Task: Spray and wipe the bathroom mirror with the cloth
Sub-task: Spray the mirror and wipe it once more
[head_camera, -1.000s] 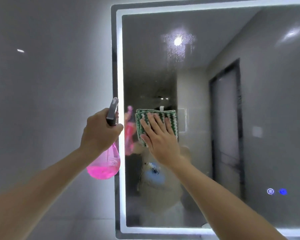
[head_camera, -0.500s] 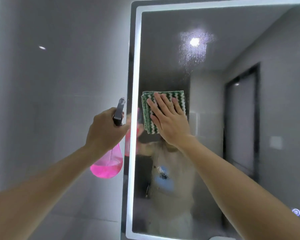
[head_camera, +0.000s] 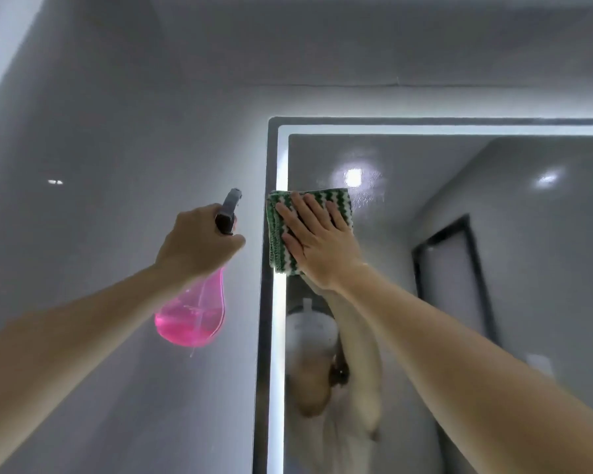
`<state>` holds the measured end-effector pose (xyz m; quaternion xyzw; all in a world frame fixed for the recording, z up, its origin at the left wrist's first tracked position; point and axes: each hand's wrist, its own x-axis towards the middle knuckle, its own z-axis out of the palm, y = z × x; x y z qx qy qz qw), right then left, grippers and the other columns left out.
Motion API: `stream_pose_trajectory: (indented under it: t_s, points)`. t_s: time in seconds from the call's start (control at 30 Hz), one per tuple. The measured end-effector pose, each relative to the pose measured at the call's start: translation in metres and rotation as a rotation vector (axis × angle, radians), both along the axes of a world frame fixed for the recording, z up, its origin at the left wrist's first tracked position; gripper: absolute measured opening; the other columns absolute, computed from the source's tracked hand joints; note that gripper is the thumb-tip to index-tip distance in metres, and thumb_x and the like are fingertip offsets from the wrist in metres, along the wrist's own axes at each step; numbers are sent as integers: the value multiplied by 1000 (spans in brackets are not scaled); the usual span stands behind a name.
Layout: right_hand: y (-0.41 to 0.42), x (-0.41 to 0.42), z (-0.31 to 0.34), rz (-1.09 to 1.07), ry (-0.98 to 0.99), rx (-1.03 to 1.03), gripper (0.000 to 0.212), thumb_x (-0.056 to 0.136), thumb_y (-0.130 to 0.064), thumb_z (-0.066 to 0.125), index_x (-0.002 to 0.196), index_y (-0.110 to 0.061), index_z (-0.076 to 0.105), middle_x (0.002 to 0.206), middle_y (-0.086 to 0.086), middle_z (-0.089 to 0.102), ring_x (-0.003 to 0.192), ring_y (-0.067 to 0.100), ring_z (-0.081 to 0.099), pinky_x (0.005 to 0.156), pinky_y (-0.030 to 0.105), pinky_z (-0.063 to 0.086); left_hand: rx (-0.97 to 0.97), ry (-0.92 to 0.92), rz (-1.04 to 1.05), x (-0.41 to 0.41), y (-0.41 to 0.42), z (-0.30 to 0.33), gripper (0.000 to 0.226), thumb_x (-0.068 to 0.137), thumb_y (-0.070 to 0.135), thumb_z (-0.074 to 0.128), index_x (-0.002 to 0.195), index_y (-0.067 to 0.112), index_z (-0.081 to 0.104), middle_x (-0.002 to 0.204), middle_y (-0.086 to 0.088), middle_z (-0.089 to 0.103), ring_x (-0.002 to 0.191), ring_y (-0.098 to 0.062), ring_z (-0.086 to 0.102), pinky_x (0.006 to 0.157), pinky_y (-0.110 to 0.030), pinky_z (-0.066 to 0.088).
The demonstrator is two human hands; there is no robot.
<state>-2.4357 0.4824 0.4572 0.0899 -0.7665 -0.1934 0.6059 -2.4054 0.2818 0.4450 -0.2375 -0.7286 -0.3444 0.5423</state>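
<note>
The bathroom mirror (head_camera: 425,268) with a lit white border fills the right half of the view. My right hand (head_camera: 317,241) presses a folded green and white cloth (head_camera: 338,200) flat against the glass near the mirror's upper left corner, fingers straight. The cloth overlaps the lit left border. Spray droplets (head_camera: 367,196) cling to the glass just right of the cloth. My left hand (head_camera: 199,241) grips the neck of a pink spray bottle (head_camera: 194,319), held in the air left of the mirror, its grey nozzle pointing up.
A grey tiled wall (head_camera: 100,148) lies left of and above the mirror. The mirror reflects a person with a raised arm, a dark door frame (head_camera: 476,285) and ceiling lights.
My right hand has slid the cloth up and left across the glass to the upper left corner. The view has tilted upward. My left hand still holds the bottle beside the mirror.
</note>
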Motion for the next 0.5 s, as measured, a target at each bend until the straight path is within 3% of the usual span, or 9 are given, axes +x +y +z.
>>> stream_pose_trajectory:
  t_s: [0.07,0.17,0.27,0.5]
  points:
    - [-8,0,34,18,-23,-38,54,100,-45,3,150,-29,-10,158,-4,-14,144,13,-15,112,34,-17,7,-15,-8,-1,-3,32,26,74,14,61,99,7,61,69,-6,59,60,-24,53,64,-36,48]
    - [-19,-1,75,52,-25,-93,53,102,-42,9,150,-30,-7,159,-4,-11,144,12,-13,114,35,-14,14,-60,-49,0,-1,66,14,72,13,62,75,4,52,57,-4,44,51,-19,40,55,-30,37]
    - [-25,-4,111,84,-4,-144,52,102,-42,11,151,-30,-3,159,-5,-8,145,12,-10,115,35,-11,38,-62,-88,-1,-2,88,30,74,10,62,59,11,36,53,-2,37,47,-16,35,48,-24,32]
    - [-27,-5,170,81,28,-197,52,103,-41,11,151,-30,-2,159,-4,-7,145,13,-9,116,36,-9,116,-41,-67,-2,-17,113,30,74,9,60,56,9,36,51,-3,35,45,-14,33,44,-23,26]
